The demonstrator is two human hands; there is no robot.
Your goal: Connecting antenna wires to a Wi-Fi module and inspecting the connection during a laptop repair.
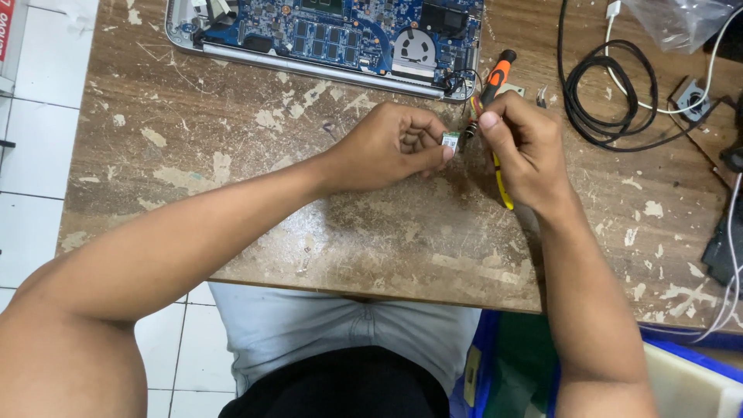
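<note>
Clear plastic bag (681,22) top right; red-and-white label (6,31) far left.

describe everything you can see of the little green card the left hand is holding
The small green card looks like a tiny circuit board, roughly square, with a pale patch on its face. It is pinched at the fingertips of the left hand, held just above the worn wooden table, in front of the opened laptop. The right hand is close on its other side, where thin wires reach its edge. Finer detail is too small to tell.
</note>
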